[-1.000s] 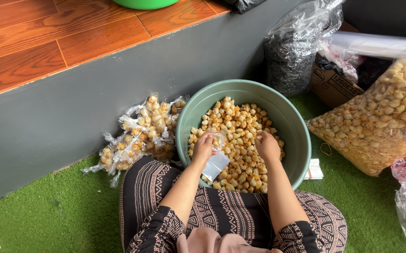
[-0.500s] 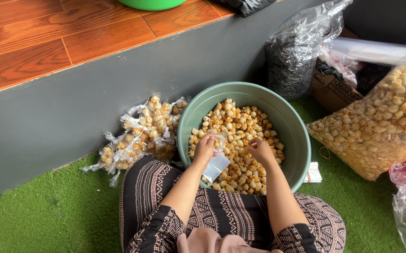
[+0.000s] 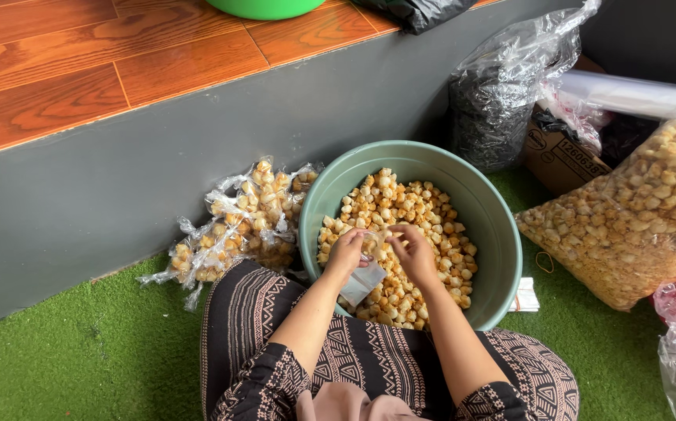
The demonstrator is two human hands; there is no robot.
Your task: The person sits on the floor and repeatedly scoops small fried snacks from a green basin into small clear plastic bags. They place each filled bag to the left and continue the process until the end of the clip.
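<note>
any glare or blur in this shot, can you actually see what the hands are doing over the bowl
Head view: soft even daylight, no hard shadows; mild glare on the clear plastic bags at upper right. The snack pieces in the green bowl are sharp. Left hand pinches a small clear bag; right hand is slightly motion-soft at its mouth.

Golden-yellow snack pieces (image 3: 400, 226) fill a sage-green basin (image 3: 484, 226).
Bright green turf (image 3: 81, 351) underneath, black-and-cream patterned trousers (image 3: 353, 359), grey step (image 3: 120, 171) topped with reddish-brown wood planks (image 3: 81, 62).
</note>
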